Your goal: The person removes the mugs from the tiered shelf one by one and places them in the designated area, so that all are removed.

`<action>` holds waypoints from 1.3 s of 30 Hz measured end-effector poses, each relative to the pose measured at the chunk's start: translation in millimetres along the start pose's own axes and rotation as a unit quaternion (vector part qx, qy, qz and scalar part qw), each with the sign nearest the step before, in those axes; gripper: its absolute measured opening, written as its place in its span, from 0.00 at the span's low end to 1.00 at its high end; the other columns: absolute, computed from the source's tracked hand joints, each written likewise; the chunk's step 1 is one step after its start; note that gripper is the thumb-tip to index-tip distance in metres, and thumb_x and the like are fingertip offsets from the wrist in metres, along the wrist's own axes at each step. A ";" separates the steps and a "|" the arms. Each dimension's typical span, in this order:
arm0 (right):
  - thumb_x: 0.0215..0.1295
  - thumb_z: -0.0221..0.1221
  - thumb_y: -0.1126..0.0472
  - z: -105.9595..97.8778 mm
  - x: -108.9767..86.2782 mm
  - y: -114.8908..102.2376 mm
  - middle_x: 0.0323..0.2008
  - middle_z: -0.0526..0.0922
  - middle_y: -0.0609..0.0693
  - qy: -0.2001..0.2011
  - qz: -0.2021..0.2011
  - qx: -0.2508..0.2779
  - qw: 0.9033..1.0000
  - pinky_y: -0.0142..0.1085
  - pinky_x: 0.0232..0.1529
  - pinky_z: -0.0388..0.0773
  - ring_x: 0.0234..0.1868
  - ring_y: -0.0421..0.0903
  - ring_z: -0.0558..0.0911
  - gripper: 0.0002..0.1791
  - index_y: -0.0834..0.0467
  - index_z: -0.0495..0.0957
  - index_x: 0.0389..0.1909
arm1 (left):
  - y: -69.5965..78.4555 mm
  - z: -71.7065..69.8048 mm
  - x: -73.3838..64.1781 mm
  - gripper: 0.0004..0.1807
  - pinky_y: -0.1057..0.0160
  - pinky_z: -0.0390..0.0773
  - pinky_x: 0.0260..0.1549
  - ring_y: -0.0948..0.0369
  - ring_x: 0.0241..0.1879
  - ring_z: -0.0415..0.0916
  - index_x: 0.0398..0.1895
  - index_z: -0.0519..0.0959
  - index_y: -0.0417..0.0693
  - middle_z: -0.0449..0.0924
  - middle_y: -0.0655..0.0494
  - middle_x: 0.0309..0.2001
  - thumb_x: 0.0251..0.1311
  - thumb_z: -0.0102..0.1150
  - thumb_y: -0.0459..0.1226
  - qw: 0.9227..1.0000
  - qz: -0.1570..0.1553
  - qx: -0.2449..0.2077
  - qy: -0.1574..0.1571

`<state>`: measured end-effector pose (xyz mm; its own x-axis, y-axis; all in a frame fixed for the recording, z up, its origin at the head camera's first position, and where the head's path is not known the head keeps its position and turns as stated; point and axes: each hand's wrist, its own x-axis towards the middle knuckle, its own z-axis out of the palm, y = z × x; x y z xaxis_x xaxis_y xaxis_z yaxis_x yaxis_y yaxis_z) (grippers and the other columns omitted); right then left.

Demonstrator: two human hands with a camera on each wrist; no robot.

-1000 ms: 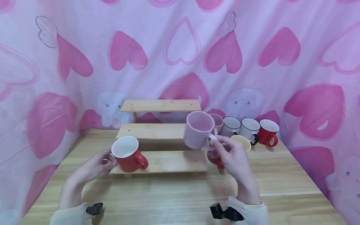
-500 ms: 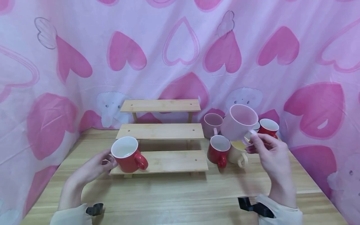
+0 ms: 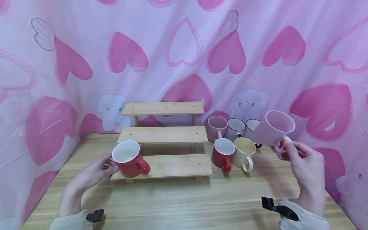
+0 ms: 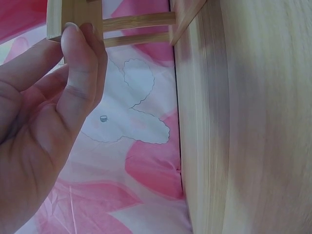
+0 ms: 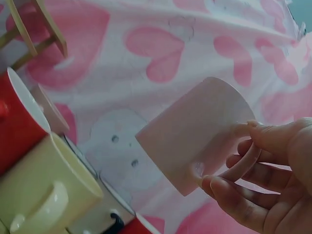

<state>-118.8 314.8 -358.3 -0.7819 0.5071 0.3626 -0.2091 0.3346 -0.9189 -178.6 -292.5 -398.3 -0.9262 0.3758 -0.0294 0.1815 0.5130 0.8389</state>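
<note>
On the left end of the lowest tier of the wooden stepped shelf (image 3: 178, 166) stands a red mug (image 3: 129, 166) with a white inside, its handle facing front right. My left hand (image 3: 97, 171) is beside that mug; in the left wrist view its curled fingers (image 4: 80, 63) grip the end of the wooden board. At the right, my right hand (image 3: 306, 166) pinches the handle of a pink mug (image 3: 271, 129) and holds it raised and slightly tilted above the table. The right wrist view shows thumb and fingers round that handle.
Right of the shelf stand another pink mug (image 3: 215, 127), a white black-rimmed mug (image 3: 234, 129), a second one (image 3: 251, 127) partly hidden, a red mug (image 3: 220, 156) and a cream mug (image 3: 241, 156). A heart-patterned curtain (image 3: 184, 48) hangs behind the wooden table (image 3: 172, 204).
My right hand has carried the pink mug rightward from the shelf's right end, past the standing mugs. The left hand and the red mug beside it have stayed in place.
</note>
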 end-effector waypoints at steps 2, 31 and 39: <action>0.65 0.63 0.64 -6.7 1.4 7.8 0.25 0.86 0.44 0.007 0.019 0.033 0.999 0.25 0.31 0.80 0.22 0.38 0.85 0.09 0.64 0.84 0.43 | 0.3 -0.4 0.3 0.21 0.58 0.82 0.31 0.53 0.35 0.77 0.58 0.67 0.35 0.72 0.42 0.39 0.65 0.60 0.33 1.000 -0.002 -0.001 0.001; 0.70 0.59 0.62 -35.8 -8.0 97.1 0.30 0.86 0.45 -0.175 0.132 0.080 0.972 0.31 0.33 0.82 0.29 0.41 0.86 0.08 0.57 0.86 0.39 | 2.2 -1.0 0.4 0.17 0.59 0.81 0.34 0.53 0.37 0.76 0.53 0.70 0.37 0.75 0.46 0.40 0.65 0.60 0.35 1.000 0.007 0.022 -0.007; 0.70 0.59 0.54 -29.1 -7.7 101.6 0.32 0.86 0.47 -0.198 0.179 -0.005 0.964 0.30 0.36 0.81 0.32 0.42 0.86 0.17 0.63 0.83 0.47 | -1.0 -0.2 -2.2 0.17 0.58 0.81 0.32 0.56 0.35 0.77 0.53 0.69 0.36 0.74 0.44 0.39 0.65 0.60 0.33 1.000 0.016 0.005 -0.007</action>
<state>-117.0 368.0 -449.9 -0.9659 0.2501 -0.0673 0.1201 0.2023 -0.9719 -176.8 -293.9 -399.0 -0.9153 0.4027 -0.0097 0.2148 0.5083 0.8340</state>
